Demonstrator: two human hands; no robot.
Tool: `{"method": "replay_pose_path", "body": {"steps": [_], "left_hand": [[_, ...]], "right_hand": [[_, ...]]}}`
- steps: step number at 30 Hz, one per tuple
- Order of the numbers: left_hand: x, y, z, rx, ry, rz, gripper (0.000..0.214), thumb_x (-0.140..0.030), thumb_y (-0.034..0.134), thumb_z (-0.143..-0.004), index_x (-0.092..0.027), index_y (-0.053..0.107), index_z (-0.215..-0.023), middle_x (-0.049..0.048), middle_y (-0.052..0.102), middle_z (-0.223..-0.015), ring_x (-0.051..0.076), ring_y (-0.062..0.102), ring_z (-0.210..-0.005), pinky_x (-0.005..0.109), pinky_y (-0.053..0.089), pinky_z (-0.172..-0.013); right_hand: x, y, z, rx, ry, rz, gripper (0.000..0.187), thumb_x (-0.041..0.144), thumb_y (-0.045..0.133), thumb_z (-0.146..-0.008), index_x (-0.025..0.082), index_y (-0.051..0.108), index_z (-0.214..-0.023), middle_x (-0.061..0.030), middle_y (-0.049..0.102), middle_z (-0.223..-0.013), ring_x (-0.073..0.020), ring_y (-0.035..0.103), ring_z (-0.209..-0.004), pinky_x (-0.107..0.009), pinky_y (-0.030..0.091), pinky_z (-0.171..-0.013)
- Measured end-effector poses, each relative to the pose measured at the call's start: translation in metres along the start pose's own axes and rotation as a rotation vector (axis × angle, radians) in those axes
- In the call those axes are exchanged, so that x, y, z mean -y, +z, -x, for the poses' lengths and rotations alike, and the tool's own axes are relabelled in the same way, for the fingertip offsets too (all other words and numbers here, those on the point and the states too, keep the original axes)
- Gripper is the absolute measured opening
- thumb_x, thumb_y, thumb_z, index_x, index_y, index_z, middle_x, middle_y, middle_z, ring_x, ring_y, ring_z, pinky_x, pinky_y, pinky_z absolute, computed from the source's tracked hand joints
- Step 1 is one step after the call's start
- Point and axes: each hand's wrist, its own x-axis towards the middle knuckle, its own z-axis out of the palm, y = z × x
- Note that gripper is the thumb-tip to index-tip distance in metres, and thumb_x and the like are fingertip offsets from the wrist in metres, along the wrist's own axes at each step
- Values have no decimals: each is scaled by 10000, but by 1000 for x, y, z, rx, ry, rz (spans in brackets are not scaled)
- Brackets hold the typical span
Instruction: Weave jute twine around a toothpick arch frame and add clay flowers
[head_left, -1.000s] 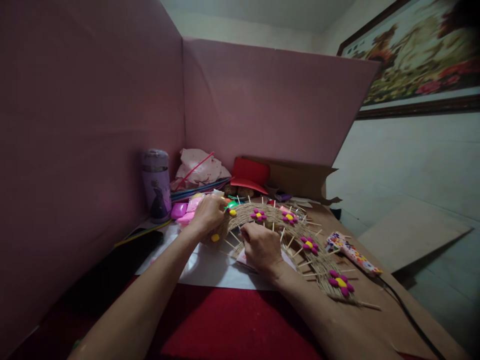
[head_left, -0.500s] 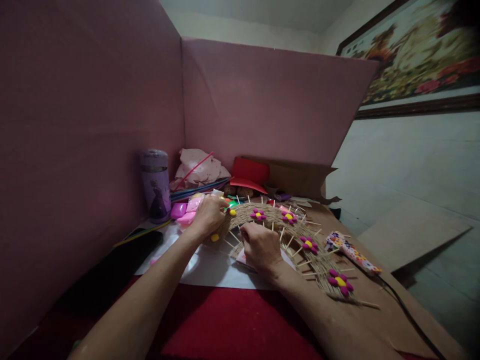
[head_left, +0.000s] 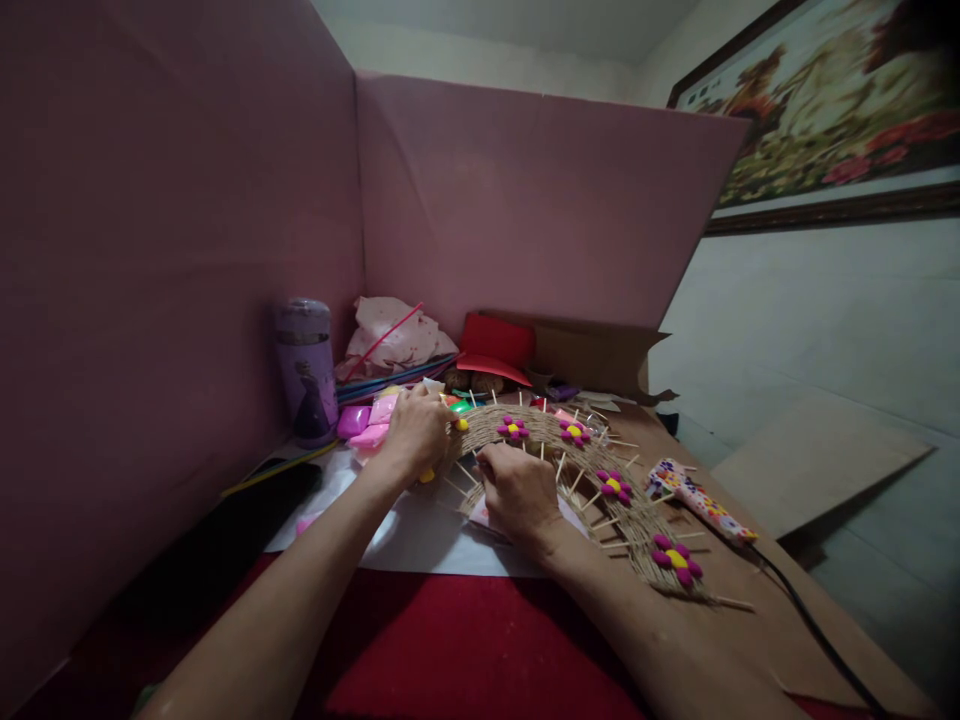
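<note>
A half-ring arch (head_left: 637,525) of wound twine on short wooden sticks lies in front of me. Magenta clay flowers with yellow centres, such as the nearest flower (head_left: 676,560), are spaced along it. On its left part, a yellow clay centre (head_left: 462,425) shows beside my left hand (head_left: 416,430), whose fingers are bent together at the arch; their tips are hidden. My right hand (head_left: 521,495) is closed inside the curve, against the inner sticks. Whatever it pinches is hidden by the fingers. A second yellow clay piece (head_left: 427,475) peeks out under my left hand.
Clay packets (head_left: 354,421) and a purple tumbler (head_left: 307,372) stand left, by a pink partition. At right, a flower-patterned glue gun (head_left: 699,500) with a black cord rests on cardboard (head_left: 795,640). White paper (head_left: 409,545) and red cloth (head_left: 465,640) lie in front.
The view shifts slightly. My left hand has settled a little lower over the arch, covering more of the lower yellow piece. My right hand stays about where it was.
</note>
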Motion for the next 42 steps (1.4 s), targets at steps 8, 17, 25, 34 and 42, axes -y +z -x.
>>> {"method": "replay_pose_path", "body": {"steps": [8,17,25,34,42], "left_hand": [[-7,-10,2,21,-60,-51,277,-141,499,-710,-217,743,-818,111,667,-893,260,470,-891,377,298,-726],[-15,-6,6,25,-132,-111,236,-188,499,-713,-166,723,-783,149,649,-877,286,485,-891,401,308,-734],[-15,-7,6,6,-118,-133,232,-180,486,-741,-161,713,-787,140,647,-875,291,466,-897,402,303,-723],[3,5,-1,-39,-28,10,302,-156,497,-781,-275,702,-967,83,626,-967,256,435,-895,366,299,-722],[8,12,-5,-85,4,46,237,-184,516,-802,-262,715,-905,73,628,-946,239,427,-870,352,299,-707]], "right_hand": [[-1,1,1,0,-5,4,94,214,506,-853,198,594,-825,-18,671,-829,-149,591,-760,-259,295,-600],[0,0,0,9,1,16,92,209,507,-849,206,595,-823,-3,666,-817,-142,599,-761,-264,290,-590],[1,0,0,6,6,8,75,219,520,-845,206,587,-814,1,665,-816,-145,595,-757,-269,276,-582],[-1,2,0,-4,2,3,66,233,535,-844,202,591,-828,-9,669,-830,-152,595,-763,-266,277,-585],[-1,2,0,-9,1,8,58,234,539,-840,202,586,-824,-6,669,-822,-154,598,-756,-266,275,-579]]}}
